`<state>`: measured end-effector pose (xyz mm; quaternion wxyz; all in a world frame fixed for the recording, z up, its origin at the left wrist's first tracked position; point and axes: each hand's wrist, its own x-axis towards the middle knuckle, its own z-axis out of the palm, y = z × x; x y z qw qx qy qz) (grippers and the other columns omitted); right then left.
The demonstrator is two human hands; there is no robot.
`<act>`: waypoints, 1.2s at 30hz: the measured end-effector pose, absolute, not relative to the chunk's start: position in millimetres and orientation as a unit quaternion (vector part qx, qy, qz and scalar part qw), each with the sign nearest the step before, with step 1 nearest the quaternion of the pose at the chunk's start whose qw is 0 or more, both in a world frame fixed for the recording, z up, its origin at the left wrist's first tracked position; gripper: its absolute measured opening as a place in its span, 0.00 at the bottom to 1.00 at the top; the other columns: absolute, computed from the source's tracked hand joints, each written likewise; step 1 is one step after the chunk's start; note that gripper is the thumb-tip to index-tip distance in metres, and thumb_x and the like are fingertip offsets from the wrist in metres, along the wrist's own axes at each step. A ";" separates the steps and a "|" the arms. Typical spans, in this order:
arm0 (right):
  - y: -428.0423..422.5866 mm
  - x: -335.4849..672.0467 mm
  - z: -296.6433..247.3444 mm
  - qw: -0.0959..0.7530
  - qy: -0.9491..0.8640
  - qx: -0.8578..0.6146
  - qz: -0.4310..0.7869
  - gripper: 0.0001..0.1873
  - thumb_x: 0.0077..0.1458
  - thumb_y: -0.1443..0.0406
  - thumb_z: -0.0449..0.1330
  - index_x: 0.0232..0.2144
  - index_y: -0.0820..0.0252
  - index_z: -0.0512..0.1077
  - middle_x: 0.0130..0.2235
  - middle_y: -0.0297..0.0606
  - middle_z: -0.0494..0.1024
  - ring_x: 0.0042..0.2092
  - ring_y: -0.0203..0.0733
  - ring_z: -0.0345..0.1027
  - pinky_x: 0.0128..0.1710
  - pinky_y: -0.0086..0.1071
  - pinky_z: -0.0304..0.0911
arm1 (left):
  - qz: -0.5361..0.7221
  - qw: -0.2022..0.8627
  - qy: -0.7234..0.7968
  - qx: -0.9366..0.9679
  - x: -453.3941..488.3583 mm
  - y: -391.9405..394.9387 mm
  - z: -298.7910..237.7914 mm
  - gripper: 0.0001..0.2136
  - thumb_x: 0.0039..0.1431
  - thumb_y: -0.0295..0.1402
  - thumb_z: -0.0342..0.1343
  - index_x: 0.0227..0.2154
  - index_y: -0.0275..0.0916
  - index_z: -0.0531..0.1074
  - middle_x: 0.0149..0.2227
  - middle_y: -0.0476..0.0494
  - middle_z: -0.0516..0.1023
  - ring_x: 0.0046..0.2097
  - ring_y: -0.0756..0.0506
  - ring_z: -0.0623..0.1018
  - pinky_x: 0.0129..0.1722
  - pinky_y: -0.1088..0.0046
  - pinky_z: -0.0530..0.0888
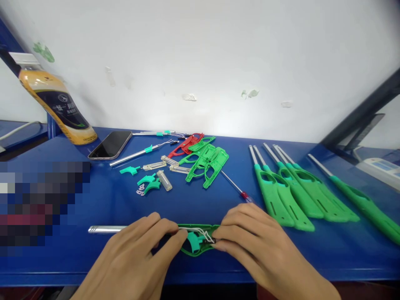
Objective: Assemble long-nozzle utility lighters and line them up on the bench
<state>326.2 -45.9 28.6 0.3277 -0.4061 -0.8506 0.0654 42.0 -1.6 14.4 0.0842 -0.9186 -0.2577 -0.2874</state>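
An open green lighter shell [200, 252] lies near the table's front edge, with a metal tube [106, 229] sticking out to the left. Inside the shell sit a teal trigger [194, 241] and white wires [200, 230] that run to a small dark part. My left hand [137, 246] is closed on the shell's left portion, thumb and forefinger beside the trigger. With thumb and fingers pressed together, my right hand [253, 237] grips the shell's right portion where the wires end. Its fingers hide that end of the shell.
Assembled green lighters [296, 196] lie at the right. Behind my hands are loose green shell halves [215, 166], a red shell half [189, 143], clear fuel tanks [164, 180], teal triggers [151, 184], metal tubes [134, 156] and a screwdriver [233, 182]. A phone [111, 145] and a bottle [59, 104] are at left.
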 end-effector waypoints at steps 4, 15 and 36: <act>-45.6 327.4 28.2 0.332 -0.851 -0.403 0.058 0.08 0.79 0.62 0.59 0.46 0.54 0.77 0.43 0.25 0.84 0.47 0.34 0.73 0.58 0.30 0.62 | -0.307 0.072 -0.258 -0.913 47.6 1.8 16.9 0.20 0.70 0.16 0.49 0.53 0.43 0.78 0.46 0.51 0.86 0.45 0.44 0.82 0.53 0.66 0.75; -45.2 328.8 26.2 0.353 -0.851 -0.383 0.066 0.06 0.78 0.65 0.60 0.45 0.57 0.77 0.42 0.29 0.84 0.44 0.35 0.73 0.52 0.31 0.65 | -0.342 0.022 -0.258 -0.904 56.1 -2.8 14.4 0.18 0.71 0.16 0.49 0.50 0.42 0.79 0.43 0.49 0.85 0.41 0.46 0.81 0.48 0.67 0.78; -55.1 326.0 25.2 0.350 -0.818 -0.442 0.111 0.04 0.76 0.66 0.62 0.47 0.51 0.78 0.45 0.27 0.85 0.47 0.37 0.76 0.57 0.34 0.64 | -0.264 0.004 -0.252 -0.931 52.7 1.5 16.5 0.18 0.73 0.20 0.49 0.58 0.40 0.76 0.51 0.39 0.80 0.48 0.41 0.76 0.40 0.68 0.79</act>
